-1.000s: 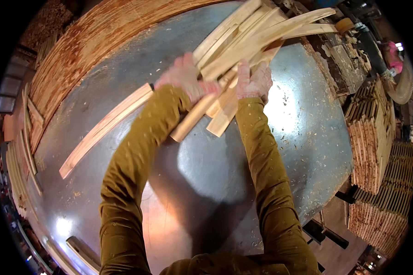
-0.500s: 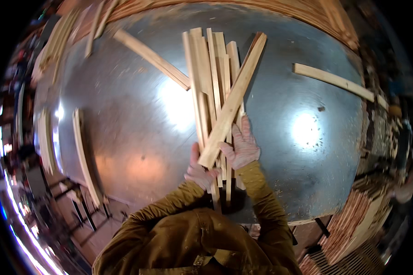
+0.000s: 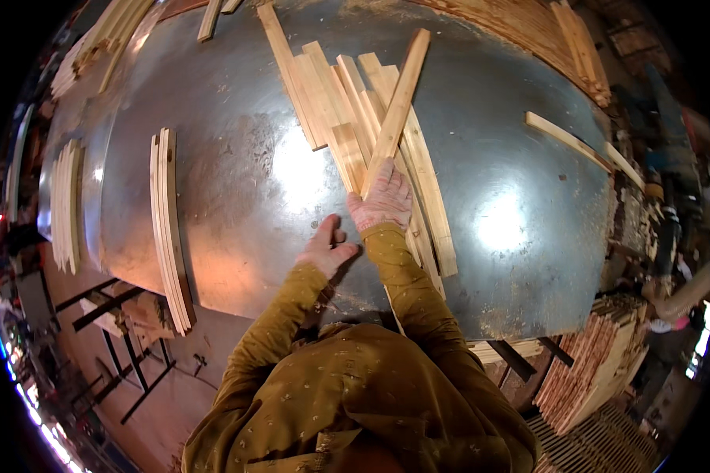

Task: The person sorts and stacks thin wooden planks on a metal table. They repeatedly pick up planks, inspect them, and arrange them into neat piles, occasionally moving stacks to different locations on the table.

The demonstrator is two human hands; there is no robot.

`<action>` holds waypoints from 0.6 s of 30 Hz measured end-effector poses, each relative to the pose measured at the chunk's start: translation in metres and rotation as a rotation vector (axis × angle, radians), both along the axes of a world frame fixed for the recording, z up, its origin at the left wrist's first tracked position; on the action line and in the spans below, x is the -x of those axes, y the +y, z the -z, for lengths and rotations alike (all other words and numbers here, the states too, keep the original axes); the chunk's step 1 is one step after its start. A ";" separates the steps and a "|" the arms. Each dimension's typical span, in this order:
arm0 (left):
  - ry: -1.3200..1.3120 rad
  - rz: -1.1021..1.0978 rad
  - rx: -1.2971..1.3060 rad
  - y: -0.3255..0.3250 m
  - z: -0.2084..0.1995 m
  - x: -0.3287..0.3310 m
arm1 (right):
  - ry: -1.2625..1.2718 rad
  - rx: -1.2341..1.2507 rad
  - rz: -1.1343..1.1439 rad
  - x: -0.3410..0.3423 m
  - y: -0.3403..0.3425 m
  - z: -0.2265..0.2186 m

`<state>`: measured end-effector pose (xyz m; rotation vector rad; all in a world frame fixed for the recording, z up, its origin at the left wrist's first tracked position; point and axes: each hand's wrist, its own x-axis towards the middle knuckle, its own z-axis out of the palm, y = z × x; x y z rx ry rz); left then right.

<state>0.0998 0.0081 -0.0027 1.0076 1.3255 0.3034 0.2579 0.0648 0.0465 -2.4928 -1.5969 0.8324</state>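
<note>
Several pale wooden strips (image 3: pixel 323 94) lie in a loose, fanned pile in the middle of the metal-topped table (image 3: pixel 237 181). One strip (image 3: pixel 402 94) slants across the top of the pile, its far end leaning right. My right hand (image 3: pixel 386 197) is closed around the near end of that strip, back of the hand upward, partly hiding it and the strips beneath. Just left of the pile, my left hand (image 3: pixel 327 246) hovers near the tabletop, thumb and fingers apart, with nothing in it. My right forearm covers the near ends of some strips.
A narrow bundle of strips (image 3: pixel 168 229) lies to the left, with another bundle (image 3: pixel 67 205) beyond it. A single strip (image 3: pixel 568 140) rests near the right edge. Stacked boards (image 3: pixel 592 363) stand at the lower right. Black metal supports (image 3: pixel 138 370) are at the lower left.
My left hand has come off the strips and moved left. My right hand has shifted onto the slanting strip's near end. The pile has spread wider, and the whole view has turned slightly.
</note>
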 end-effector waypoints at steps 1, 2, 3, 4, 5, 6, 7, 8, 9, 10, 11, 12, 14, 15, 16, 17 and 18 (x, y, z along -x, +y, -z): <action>-0.043 -0.080 0.006 -0.002 -0.004 0.015 | 0.022 0.006 0.063 -0.002 -0.001 -0.001; -0.075 -0.167 0.006 -0.004 -0.009 0.030 | 0.056 0.003 0.117 0.000 0.000 -0.002; -0.231 -0.293 -0.131 -0.007 -0.011 0.037 | 0.126 -0.087 0.170 0.005 -0.006 0.000; -0.266 -0.278 -0.105 -0.001 -0.012 0.042 | 0.162 -0.202 0.148 0.010 -0.016 0.001; -0.296 -0.270 -0.073 0.013 -0.042 0.039 | 0.202 -0.308 0.118 0.018 -0.029 0.003; -0.309 -0.271 -0.052 0.025 -0.062 0.038 | 0.262 -0.418 0.080 0.030 -0.037 0.006; -0.362 -0.192 -0.138 0.040 -0.059 0.035 | 0.235 -0.524 0.050 0.045 -0.041 0.010; -0.427 -0.114 -0.220 0.055 -0.056 0.032 | 0.225 -0.656 -0.021 0.058 -0.046 0.010; -0.497 -0.038 -0.298 0.070 -0.052 0.028 | 0.213 -0.790 -0.085 0.068 -0.052 0.010; -0.448 -0.125 -0.303 0.081 -0.044 0.022 | 0.188 -0.808 -0.165 0.070 -0.052 0.000; -0.411 -0.199 -0.303 0.091 -0.031 0.013 | 0.148 -0.825 -0.238 0.071 -0.054 -0.011; -0.369 -0.270 -0.307 0.109 -0.037 0.011 | 0.111 -0.960 -0.289 0.059 -0.056 -0.009; 0.055 -0.114 -0.381 0.179 -0.063 0.020 | 0.047 -0.989 -0.279 0.029 -0.069 -0.002; 0.452 0.172 -0.736 0.239 -0.043 0.039 | 0.036 -0.880 -0.240 0.015 -0.084 -0.002; 0.956 0.346 -1.085 0.298 -0.025 0.064 | 0.035 -0.765 -0.206 0.011 -0.100 0.000; 0.876 0.152 -0.960 0.341 -0.045 0.066 | -0.024 -0.673 -0.239 0.013 -0.119 0.002; 0.799 -0.081 -0.844 0.380 -0.074 0.081 | -0.060 -0.595 -0.292 0.016 -0.133 0.001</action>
